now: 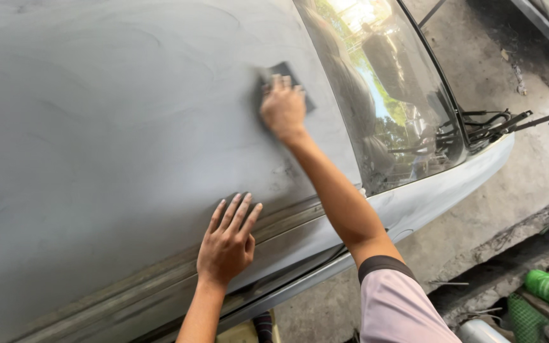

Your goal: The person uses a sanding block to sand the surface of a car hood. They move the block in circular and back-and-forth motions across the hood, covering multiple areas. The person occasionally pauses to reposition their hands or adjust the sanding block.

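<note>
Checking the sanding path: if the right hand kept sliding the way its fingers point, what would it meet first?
Likely only more grey car roof; the right hand with its dark sanding block points up-frame, windscreen off to the side.

Auto body workshop: primer-grey car roof [109,127], concrete floor [528,159].

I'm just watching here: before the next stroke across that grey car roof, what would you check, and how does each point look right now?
1. Right hand flat on the dark sanding block: ok.
2. Block lying flush on the grey roof panel: ok, as far as visible.
3. Left hand braced with open fingers near the roof edge channel: ok.
4. Block clear of the windshield glass: ok, though close.
5. Abrasive face condition: cannot tell, hidden underneath.
6. Panel evenly sanded: cannot tell; swirl marks show.
</note>
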`<action>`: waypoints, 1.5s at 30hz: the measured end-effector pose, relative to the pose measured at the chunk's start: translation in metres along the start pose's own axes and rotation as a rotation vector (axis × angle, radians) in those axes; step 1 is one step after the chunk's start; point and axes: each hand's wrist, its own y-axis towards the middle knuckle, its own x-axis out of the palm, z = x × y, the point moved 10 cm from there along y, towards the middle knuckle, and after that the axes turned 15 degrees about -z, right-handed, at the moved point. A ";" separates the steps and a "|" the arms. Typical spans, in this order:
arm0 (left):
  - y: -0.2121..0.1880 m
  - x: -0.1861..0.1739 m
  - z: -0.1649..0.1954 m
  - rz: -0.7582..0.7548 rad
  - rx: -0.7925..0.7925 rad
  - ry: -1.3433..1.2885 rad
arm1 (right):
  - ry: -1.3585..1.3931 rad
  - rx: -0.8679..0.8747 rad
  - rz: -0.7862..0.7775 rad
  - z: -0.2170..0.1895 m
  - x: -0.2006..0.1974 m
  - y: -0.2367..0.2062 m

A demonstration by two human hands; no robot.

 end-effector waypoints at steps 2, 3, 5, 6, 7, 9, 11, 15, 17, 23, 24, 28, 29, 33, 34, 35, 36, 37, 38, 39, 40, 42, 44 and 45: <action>-0.001 0.002 0.001 -0.005 -0.001 0.021 | 0.074 -0.181 0.001 -0.039 0.012 0.003; -0.001 0.002 0.000 -0.005 -0.007 0.014 | 0.053 -0.142 0.022 -0.042 0.010 0.013; -0.001 0.003 0.001 -0.007 -0.010 0.012 | 0.020 -0.057 0.069 -0.033 -0.005 0.041; -0.001 0.002 0.001 -0.008 -0.013 0.015 | 0.072 0.052 0.041 -0.009 -0.010 0.058; -0.001 0.002 0.001 -0.011 -0.015 0.017 | 0.123 0.164 0.011 0.015 -0.010 0.066; 0.001 0.002 0.001 -0.021 -0.010 0.021 | 0.146 0.217 0.052 0.040 -0.017 0.064; 0.002 0.000 0.002 -0.017 0.002 0.029 | 0.126 0.166 0.088 0.039 -0.012 0.047; 0.001 0.003 -0.001 -0.039 -0.004 0.006 | 0.145 -0.141 -0.033 -0.037 0.033 0.014; 0.000 0.007 0.000 -0.061 -0.001 0.021 | 0.146 -0.240 0.006 -0.055 0.028 0.023; -0.001 0.012 0.003 -0.071 -0.001 0.014 | 0.298 0.186 -0.003 0.055 0.007 0.079; 0.000 0.014 0.003 -0.090 -0.001 0.013 | 0.297 0.217 0.006 0.063 0.010 0.074; 0.002 0.015 0.004 -0.117 -0.009 0.025 | 0.184 -0.060 -0.089 0.000 0.037 0.053; 0.002 0.016 0.003 -0.130 -0.019 0.030 | 0.180 -0.087 -0.094 -0.009 0.032 0.056; 0.002 0.011 0.004 -0.100 -0.016 0.040 | 0.187 0.124 -0.190 0.015 0.013 0.083; 0.002 0.010 0.005 -0.092 -0.010 0.037 | 0.198 0.219 -0.167 0.037 0.003 0.087; 0.002 0.009 0.005 -0.094 -0.005 0.030 | 0.208 0.318 -0.153 0.054 0.002 0.083; 0.003 0.012 0.005 -0.122 -0.004 0.026 | 0.200 0.260 -0.101 0.058 -0.003 0.082; 0.003 0.012 0.004 -0.123 -0.005 0.021 | 0.180 0.186 -0.029 0.054 -0.006 0.077; 0.004 0.010 0.004 -0.110 -0.007 0.016 | 0.155 0.121 -0.019 0.046 0.001 0.070; 0.004 0.009 0.005 -0.100 0.008 0.022 | 0.131 0.064 -0.018 0.034 0.010 0.061; 0.004 0.010 0.005 -0.105 0.013 0.020 | 0.142 -0.029 -0.066 0.012 0.026 0.053; 0.004 0.012 0.003 -0.116 -0.002 0.000 | 0.120 -0.125 -0.128 -0.023 0.036 0.046; 0.003 0.011 0.003 -0.097 -0.004 0.016 | 0.077 -0.124 -0.089 -0.034 0.021 0.058; 0.003 0.010 0.003 -0.085 0.004 0.003 | 0.094 0.005 -0.145 -0.020 0.015 0.068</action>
